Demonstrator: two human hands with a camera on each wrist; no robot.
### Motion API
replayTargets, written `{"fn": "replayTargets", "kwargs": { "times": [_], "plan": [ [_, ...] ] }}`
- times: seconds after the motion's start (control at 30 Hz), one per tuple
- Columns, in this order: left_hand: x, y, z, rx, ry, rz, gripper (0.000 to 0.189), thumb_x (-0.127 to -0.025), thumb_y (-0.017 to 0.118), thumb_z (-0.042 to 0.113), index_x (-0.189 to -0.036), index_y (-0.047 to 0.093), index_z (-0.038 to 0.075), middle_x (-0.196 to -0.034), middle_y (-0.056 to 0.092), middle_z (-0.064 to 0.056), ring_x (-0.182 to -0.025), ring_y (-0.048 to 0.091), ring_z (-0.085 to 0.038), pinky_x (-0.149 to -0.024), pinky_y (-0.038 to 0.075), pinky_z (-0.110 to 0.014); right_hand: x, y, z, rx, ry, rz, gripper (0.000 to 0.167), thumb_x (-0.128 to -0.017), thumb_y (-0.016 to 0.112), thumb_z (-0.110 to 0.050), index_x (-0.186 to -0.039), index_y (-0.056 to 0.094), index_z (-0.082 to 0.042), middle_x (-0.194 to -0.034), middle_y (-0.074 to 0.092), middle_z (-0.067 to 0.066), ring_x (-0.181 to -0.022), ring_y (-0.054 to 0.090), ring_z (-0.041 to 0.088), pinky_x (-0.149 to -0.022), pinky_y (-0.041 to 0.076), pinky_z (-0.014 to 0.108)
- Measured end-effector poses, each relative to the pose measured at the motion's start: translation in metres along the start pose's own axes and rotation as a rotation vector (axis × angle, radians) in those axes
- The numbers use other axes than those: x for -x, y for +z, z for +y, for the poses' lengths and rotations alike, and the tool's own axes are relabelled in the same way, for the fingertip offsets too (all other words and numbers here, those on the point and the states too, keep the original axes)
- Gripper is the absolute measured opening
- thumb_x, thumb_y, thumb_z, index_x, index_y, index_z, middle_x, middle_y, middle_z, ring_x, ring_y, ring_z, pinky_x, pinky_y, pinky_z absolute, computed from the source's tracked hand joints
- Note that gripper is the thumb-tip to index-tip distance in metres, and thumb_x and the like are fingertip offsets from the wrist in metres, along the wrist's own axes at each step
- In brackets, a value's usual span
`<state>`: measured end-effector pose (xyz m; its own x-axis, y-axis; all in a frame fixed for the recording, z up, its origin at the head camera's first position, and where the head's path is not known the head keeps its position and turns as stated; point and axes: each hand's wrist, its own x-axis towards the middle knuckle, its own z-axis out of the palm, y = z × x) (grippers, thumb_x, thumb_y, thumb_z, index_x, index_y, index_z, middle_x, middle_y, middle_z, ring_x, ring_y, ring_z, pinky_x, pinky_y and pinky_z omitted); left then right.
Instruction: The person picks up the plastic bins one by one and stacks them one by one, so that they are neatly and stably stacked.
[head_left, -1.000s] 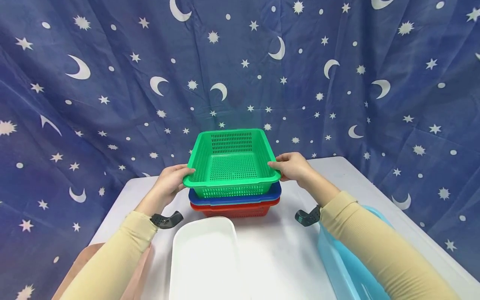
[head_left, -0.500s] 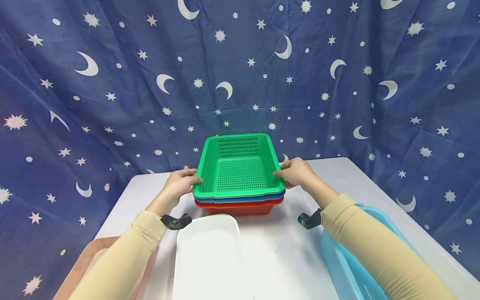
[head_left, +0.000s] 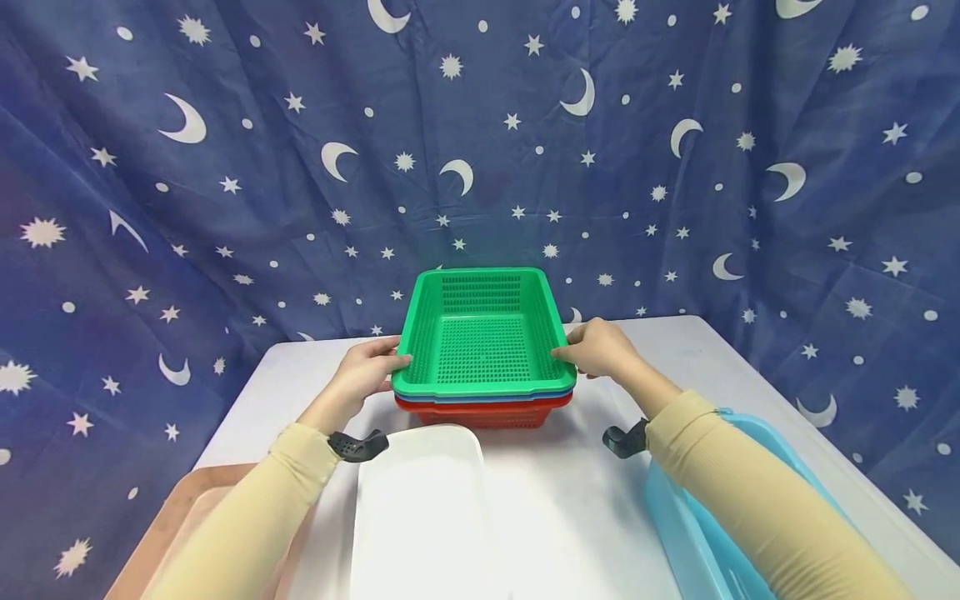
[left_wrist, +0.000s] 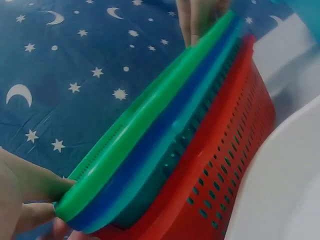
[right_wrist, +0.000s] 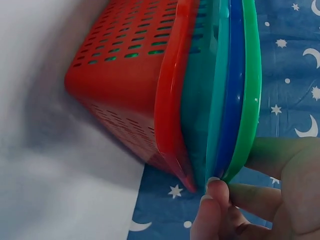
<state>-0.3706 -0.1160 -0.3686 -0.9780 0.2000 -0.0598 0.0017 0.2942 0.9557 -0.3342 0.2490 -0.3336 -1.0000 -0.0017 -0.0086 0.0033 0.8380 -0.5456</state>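
Observation:
A green perforated plastic basket (head_left: 482, 389) tops a nested stack at the back of the table. Beneath its rim are the rims of a blue basket (right_wrist: 235, 90) and a teal basket (right_wrist: 199, 115); a red basket (right_wrist: 120, 82) is lowest. My left hand (head_left: 362, 372) pinches the left front of the stacked rims, thumb over the green edge and fingers below. On the other side, my right hand (head_left: 602, 348) pinches the rims, thumb on the green basket's inner side; its fingertips lie under the blue and teal rims in the right wrist view.
A white tray (head_left: 420, 500) lies right before the stack. At the front left stands a brownish-pink bin (head_left: 183, 500), partly behind my left sleeve. A light-blue bin (head_left: 678, 517) stands at the right under my right forearm. A starry blue curtain (head_left: 480, 125) hangs behind the table.
Both hands have lowered the green basket into the stack, so its rim now sits close over the blue one. The view has shifted slightly leftward.

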Motion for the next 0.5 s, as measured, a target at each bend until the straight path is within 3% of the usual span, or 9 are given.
{"fn": "replayTargets", "kwargs": {
  "times": [0.23, 0.5],
  "plan": [
    [0.0005, 0.0003, -0.0011, 0.091, -0.075, -0.002, 0.062, -0.101, 0.066, 0.021, -0.157, 0.042, 0.014, -0.142, 0.057, -0.015, -0.125, 0.057, -0.027, -0.079, 0.052, -0.03, -0.0033, -0.0033, -0.0021, 0.04, -0.017, -0.037, 0.034, -0.094, 0.075, -0.03, -0.111, 0.077, -0.001, -0.074, 0.069, 0.007, -0.066, 0.065, 0.019, -0.06, 0.057, 0.031],
    [0.0037, 0.0026, -0.0021, 0.094, -0.08, 0.026, 0.058, -0.101, 0.065, 0.019, -0.155, 0.046, 0.013, -0.138, 0.06, -0.015, -0.114, 0.059, -0.025, -0.074, 0.051, -0.029, -0.0055, 0.0014, -0.0017, 0.038, -0.008, -0.055, 0.038, -0.094, 0.075, -0.03, -0.114, 0.076, 0.002, -0.074, 0.069, 0.007, -0.07, 0.066, 0.021, -0.061, 0.057, 0.031]
  ]
}}
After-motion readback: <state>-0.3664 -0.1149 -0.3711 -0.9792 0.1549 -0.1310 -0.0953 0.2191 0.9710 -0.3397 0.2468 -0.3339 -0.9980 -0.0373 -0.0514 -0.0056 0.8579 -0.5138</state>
